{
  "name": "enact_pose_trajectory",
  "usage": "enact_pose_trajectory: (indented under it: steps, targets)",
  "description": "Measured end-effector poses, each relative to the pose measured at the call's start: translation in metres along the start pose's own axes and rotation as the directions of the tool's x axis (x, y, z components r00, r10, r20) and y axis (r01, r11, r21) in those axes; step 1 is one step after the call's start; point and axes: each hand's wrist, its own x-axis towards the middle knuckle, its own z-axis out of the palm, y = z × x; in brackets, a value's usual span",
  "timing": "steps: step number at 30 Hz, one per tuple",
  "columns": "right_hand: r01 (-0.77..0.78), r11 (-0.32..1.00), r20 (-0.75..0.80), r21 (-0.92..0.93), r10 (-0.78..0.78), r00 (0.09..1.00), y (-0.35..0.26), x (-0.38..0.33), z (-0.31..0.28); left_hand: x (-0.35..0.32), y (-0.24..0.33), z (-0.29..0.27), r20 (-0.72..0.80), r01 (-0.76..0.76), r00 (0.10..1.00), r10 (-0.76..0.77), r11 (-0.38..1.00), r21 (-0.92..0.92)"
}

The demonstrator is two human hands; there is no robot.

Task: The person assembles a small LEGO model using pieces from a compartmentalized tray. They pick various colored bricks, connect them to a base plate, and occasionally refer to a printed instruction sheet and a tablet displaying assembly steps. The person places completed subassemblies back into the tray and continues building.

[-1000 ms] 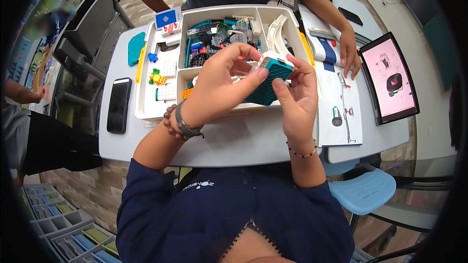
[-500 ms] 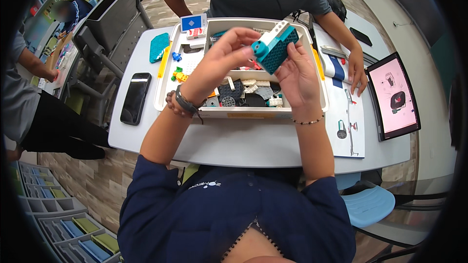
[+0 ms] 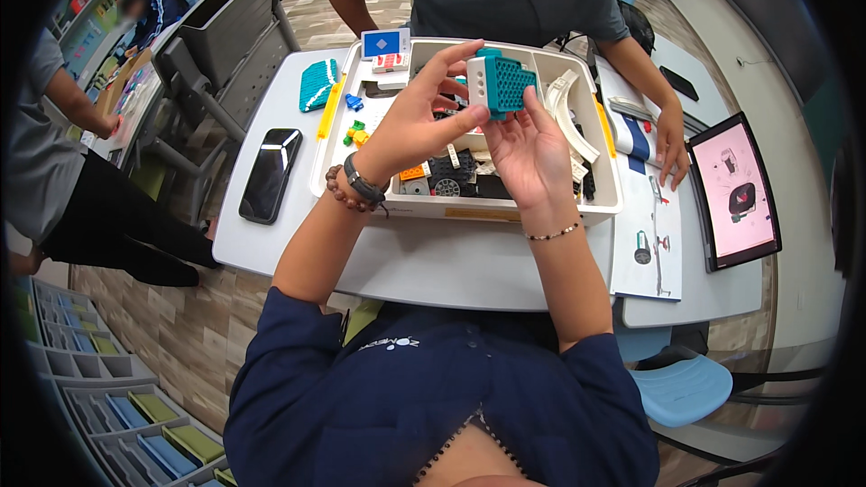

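Left hand: the left hand is rising from the near edge on a bent forearm, palm turned right, with its fingers curling onto the left side and top of the teal and white building block.
Right hand: the right hand is standing palm up with fingers spread, cradling the block from beneath and behind; both hands are gripping this one piece.
Block position: the block is being held in the air above the far middle of the parts tray, its studded teal face tilting toward the right.
Wrist wear: two bands, a dark one and a beaded one, are circling the left wrist; one thin bracelet is sitting on the right wrist.
Tray: one cream tray is lying on the white table, holding mixed small pieces, among them a dark wheel and curved white track pieces.
Left of tray: one black phone is lying flat, and one teal studded plate is lying farther back.
Right of tray: one instruction sheet is lying beside one tablet showing a pink screen.
Other people: one person's hand is resting on the table at the far right; another person is standing at the far left.
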Motion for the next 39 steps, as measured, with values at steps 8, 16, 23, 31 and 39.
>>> enact_pose_trajectory:
  steps: [8, 16, 23, 31, 39]
  targets:
    - [0.355, 0.809, 0.181, -0.468, -0.305, 0.935, 0.057, -0.006, 0.01, -0.033, 0.011, -0.057, 0.125, 0.378, 0.925, -0.358, 0.839, -0.392]
    - [-0.007, 0.725, 0.276, -0.688, 0.271, 0.922, 0.024, 0.027, 0.039, -0.027, 0.037, -0.105, 0.177, -0.108, 0.984, 0.035, 0.902, 0.418]
    - [0.108, 0.551, 0.23, -0.828, 0.159, 0.96, -0.008, 0.091, 0.052, 0.019, 0.007, -0.138, 0.127, -0.263, 0.963, 0.238, 0.728, 0.633]
    - [0.003, 0.661, 0.045, -0.75, 0.047, 0.998, -0.034, 0.122, 0.016, 0.022, -0.081, -0.173, 0.095, 0.01, 0.978, -0.186, 0.494, 0.87]
    - [0.098, 0.163, 0.126, -0.982, 0.166, 0.978, 0.0, 0.141, 0.016, -0.001, -0.064, -0.173, 0.305, -0.083, 0.897, -0.318, 0.559, 0.825]
